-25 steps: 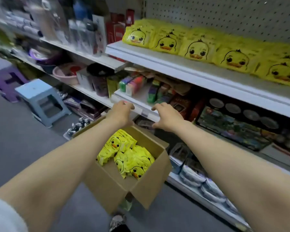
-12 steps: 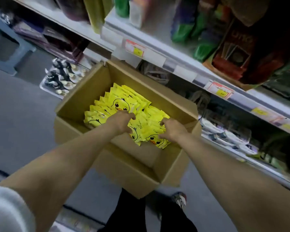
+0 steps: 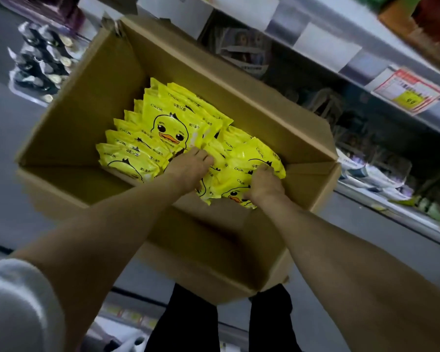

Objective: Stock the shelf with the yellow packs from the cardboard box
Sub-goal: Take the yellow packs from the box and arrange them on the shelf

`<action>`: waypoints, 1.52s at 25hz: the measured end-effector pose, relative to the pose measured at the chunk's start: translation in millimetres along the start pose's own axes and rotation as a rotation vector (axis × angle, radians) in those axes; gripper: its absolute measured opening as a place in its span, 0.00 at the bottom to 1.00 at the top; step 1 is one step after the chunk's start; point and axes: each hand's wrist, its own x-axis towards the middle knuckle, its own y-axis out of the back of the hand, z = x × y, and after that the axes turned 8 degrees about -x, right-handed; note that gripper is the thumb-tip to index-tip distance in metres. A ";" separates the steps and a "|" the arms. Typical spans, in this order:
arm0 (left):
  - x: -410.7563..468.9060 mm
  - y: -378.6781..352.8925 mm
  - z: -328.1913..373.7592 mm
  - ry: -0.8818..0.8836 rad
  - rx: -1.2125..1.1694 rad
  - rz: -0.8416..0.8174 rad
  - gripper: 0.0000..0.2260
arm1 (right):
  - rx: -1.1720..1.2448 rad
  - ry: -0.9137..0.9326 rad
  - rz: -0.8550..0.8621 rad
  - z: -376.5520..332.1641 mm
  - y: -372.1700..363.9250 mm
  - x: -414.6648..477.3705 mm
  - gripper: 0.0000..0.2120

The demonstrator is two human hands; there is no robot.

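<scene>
The yellow packs (image 3: 168,128) lie heaped inside the open cardboard box (image 3: 87,102), just in front of the shelf (image 3: 320,44). Both hands reach into the box. The left hand (image 3: 188,171) curls its fingers around the middle packs, and the right hand (image 3: 264,186) grips the nearest pack's edge.

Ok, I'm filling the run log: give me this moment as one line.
phase: picking | left hand: on yellow packs, grip unclear | right hand: gripping packs | cardboard box: open, packs inside
</scene>
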 end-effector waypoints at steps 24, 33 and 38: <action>-128.9 118.4 109.9 0.335 -0.463 -0.076 0.30 | 0.375 0.468 0.412 112.0 95.0 -140.6 0.20; -176.0 224.0 364.4 0.031 -0.754 0.068 0.21 | 0.871 0.482 0.593 375.6 124.3 -271.5 0.12; -169.8 289.5 487.8 -0.054 -0.514 0.174 0.14 | 0.865 0.370 0.790 507.7 137.8 -325.5 0.21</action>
